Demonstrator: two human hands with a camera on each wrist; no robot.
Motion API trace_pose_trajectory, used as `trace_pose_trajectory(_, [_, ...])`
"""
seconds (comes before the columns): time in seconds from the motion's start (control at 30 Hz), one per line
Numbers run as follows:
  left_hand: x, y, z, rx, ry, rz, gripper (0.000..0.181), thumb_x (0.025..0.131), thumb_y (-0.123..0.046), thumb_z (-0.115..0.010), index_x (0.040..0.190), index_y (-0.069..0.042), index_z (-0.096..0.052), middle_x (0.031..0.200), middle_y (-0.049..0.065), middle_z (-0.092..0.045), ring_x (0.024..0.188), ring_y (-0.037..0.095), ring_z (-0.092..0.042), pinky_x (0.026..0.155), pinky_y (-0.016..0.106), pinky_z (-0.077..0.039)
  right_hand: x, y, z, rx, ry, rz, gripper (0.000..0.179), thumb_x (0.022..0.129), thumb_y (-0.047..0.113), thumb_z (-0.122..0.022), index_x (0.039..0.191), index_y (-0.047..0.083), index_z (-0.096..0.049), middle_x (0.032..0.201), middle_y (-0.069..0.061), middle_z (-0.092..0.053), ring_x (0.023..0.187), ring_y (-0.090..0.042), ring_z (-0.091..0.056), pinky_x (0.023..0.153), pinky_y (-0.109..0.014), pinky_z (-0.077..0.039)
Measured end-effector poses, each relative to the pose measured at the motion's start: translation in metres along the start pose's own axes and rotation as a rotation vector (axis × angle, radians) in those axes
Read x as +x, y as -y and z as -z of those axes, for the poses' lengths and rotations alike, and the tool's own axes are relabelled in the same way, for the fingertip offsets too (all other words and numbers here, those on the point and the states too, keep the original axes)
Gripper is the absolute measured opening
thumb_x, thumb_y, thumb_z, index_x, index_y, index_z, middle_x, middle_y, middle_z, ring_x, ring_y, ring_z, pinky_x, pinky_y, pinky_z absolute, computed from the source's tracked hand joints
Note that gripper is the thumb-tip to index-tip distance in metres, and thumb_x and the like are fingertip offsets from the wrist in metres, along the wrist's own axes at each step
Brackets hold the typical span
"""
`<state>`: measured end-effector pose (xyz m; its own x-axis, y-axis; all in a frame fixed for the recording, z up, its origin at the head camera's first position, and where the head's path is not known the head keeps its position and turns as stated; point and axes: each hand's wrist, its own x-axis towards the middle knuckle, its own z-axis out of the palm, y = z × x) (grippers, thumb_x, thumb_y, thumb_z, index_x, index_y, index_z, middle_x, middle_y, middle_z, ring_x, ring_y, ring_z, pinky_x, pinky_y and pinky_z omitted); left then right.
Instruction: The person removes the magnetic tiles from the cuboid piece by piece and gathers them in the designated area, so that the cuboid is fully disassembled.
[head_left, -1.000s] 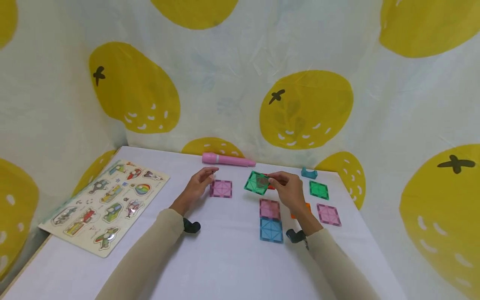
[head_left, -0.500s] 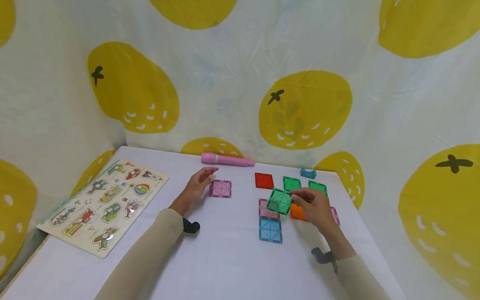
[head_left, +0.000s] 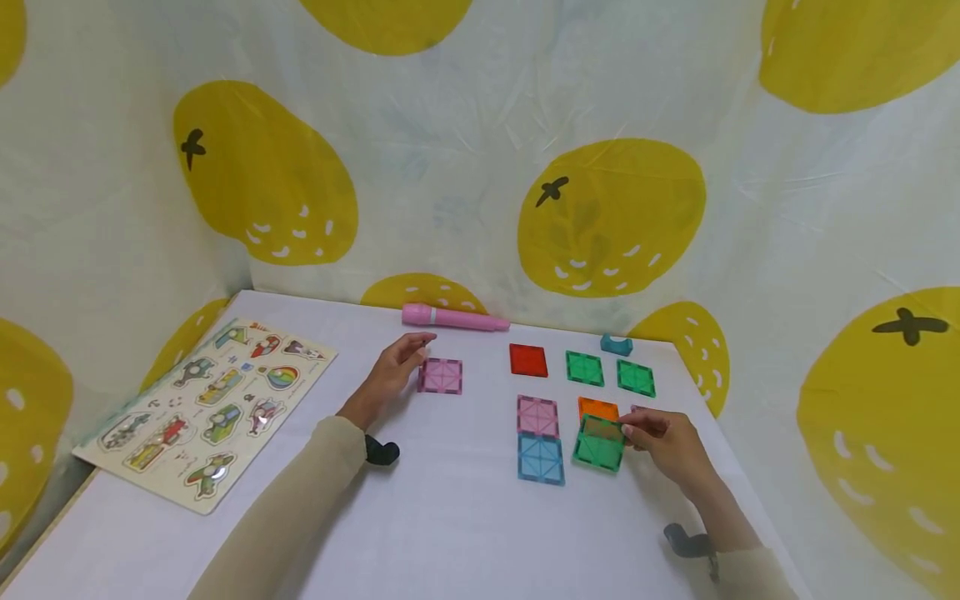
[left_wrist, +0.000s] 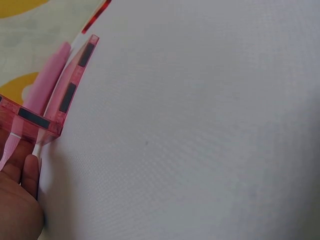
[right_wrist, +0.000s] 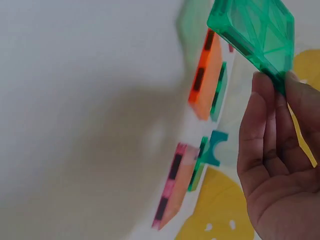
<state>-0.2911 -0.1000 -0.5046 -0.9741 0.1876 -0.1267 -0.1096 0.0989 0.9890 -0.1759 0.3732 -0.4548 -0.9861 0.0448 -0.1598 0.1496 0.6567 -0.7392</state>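
Note:
My right hand [head_left: 670, 446] pinches a clear green square magnetic tile [head_left: 597, 454] at its right edge. The thumb and fingertips show on its corner in the right wrist view, with the tile raised and tilted. It overlaps an orange tile [head_left: 597, 408] in the head view. My left hand [head_left: 386, 375] is at the left edge of a pink tile [head_left: 442, 377] that lies flat. In the left wrist view a second pink tile [left_wrist: 32, 118] stands up from that edge, and my left fingers hold it; in the head view it is nearly edge-on.
Right of centre lie a pink tile [head_left: 537, 415] joined to a blue tile [head_left: 541, 458]. Behind them are a red tile [head_left: 528, 360], two green tiles [head_left: 584, 367] and a teal piece [head_left: 617, 345]. A pink wand-like stick [head_left: 457, 318] lies at the back; a picture puzzle board [head_left: 213, 408] lies left.
My right hand has carried the green tile from near the red tile rightward and toward me, past the pink tile to the orange one. The left hand has stayed at the pink tile.

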Motion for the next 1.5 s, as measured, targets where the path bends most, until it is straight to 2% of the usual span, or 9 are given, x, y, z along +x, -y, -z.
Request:
trace_pose_trajectory(0.1, [0.0, 0.0, 0.001, 0.006, -0.003, 0.001, 0.034, 0.113, -0.031, -0.054, 0.146, -0.038, -0.059, 0.164, -0.003, -0.048, 0.156, 0.025, -0.038, 0.133, 0.054, -0.027, -0.001, -0.009, 0.003, -0.014, 0.02, -0.022, 0.023, 0.105, 0.018, -0.069, 0.124, 0.01, -0.077, 0.148, -0.02, -0.062, 0.109, -0.026, -0.072, 0.081, -0.018, -0.062])
trace_pose_trajectory(0.23, [0.0, 0.0, 0.001, -0.002, -0.002, -0.004, 0.034, 0.113, -0.031, -0.055, 0.146, -0.036, -0.059, 0.164, 0.0, -0.048, 0.155, 0.025, -0.039, 0.133, 0.054, -0.026, -0.005, -0.015, 0.005, -0.047, 0.042, -0.057, 0.021, 0.104, 0.016, -0.07, 0.122, 0.01, -0.078, 0.125, -0.014, -0.072, 0.1, -0.023, -0.069, 0.08, -0.019, -0.061])
trace_pose_trajectory(0.33, [0.0, 0.001, 0.001, -0.006, 0.0, -0.007, 0.034, 0.113, -0.031, -0.055, 0.146, -0.035, -0.059, 0.165, 0.003, -0.047, 0.155, 0.026, -0.04, 0.133, 0.055, -0.026, -0.007, -0.016, 0.006, -0.073, 0.054, -0.083, 0.022, 0.103, 0.016, -0.07, 0.123, 0.009, -0.078, 0.117, -0.011, -0.074, 0.098, -0.021, -0.065, 0.079, -0.019, -0.06])
trace_pose_trajectory(0.67, [0.001, 0.001, 0.0, 0.013, -0.002, 0.008, 0.034, 0.113, -0.032, -0.054, 0.146, -0.038, -0.058, 0.164, -0.004, -0.048, 0.157, 0.025, -0.038, 0.133, 0.055, -0.026, -0.005, -0.016, 0.001, -0.161, 0.066, -0.12, 0.023, 0.101, 0.02, -0.075, 0.121, 0.01, -0.079, 0.108, -0.007, -0.074, 0.097, -0.023, -0.059, 0.075, -0.021, -0.057])
trace_pose_trajectory(0.9, [0.001, 0.0, 0.0, 0.019, -0.01, 0.013, 0.034, 0.113, -0.033, -0.054, 0.145, -0.041, -0.059, 0.163, -0.005, -0.048, 0.157, 0.024, -0.038, 0.133, 0.054, -0.027, -0.002, -0.014, -0.002, -0.263, 0.007, -0.112, 0.023, 0.096, 0.026, -0.081, 0.114, 0.011, -0.081, 0.101, -0.006, -0.073, 0.094, -0.024, -0.057, 0.071, -0.025, -0.055])
trace_pose_trajectory(1.03, [0.002, 0.0, 0.0, 0.008, -0.007, 0.007, 0.034, 0.113, -0.032, -0.055, 0.145, -0.04, -0.059, 0.162, -0.006, -0.05, 0.156, 0.024, -0.039, 0.133, 0.054, -0.027, -0.001, -0.006, -0.004, -0.267, -0.051, -0.085, 0.021, 0.097, 0.026, -0.08, 0.113, 0.012, -0.081, 0.104, -0.008, -0.073, 0.089, -0.024, -0.059, 0.069, -0.023, -0.055])
trace_pose_trajectory(1.23, [0.003, 0.001, -0.001, 0.004, -0.008, 0.01, 0.034, 0.113, -0.031, -0.054, 0.145, -0.039, -0.059, 0.163, -0.005, -0.049, 0.156, 0.025, -0.039, 0.133, 0.055, -0.026, 0.004, 0.021, -0.018, -0.196, -0.136, 0.0, 0.024, 0.097, 0.032, -0.08, 0.112, 0.013, -0.08, 0.112, -0.011, -0.077, 0.092, -0.023, -0.065, 0.073, -0.013, -0.056])
trace_pose_trajectory(1.37, [0.002, 0.0, -0.002, 0.002, -0.011, 0.019, 0.033, 0.112, -0.031, -0.055, 0.144, -0.04, -0.06, 0.163, -0.005, -0.049, 0.156, 0.024, -0.039, 0.133, 0.054, -0.027, 0.011, 0.039, -0.036, -0.12, -0.119, 0.077, 0.028, 0.096, 0.032, -0.081, 0.115, 0.012, -0.079, 0.113, -0.009, -0.078, 0.095, -0.023, -0.069, 0.075, -0.013, -0.058])
trace_pose_trajectory(1.5, [0.0, -0.001, 0.0, 0.013, -0.006, 0.004, 0.034, 0.112, -0.03, -0.055, 0.145, -0.039, -0.06, 0.163, -0.003, -0.049, 0.155, 0.024, -0.04, 0.132, 0.053, -0.029, 0.02, 0.059, -0.059, -0.065, -0.066, 0.119, 0.032, 0.095, 0.029, -0.083, 0.121, 0.011, -0.077, 0.115, -0.008, -0.078, 0.101, -0.024, -0.07, 0.079, -0.024, -0.063])
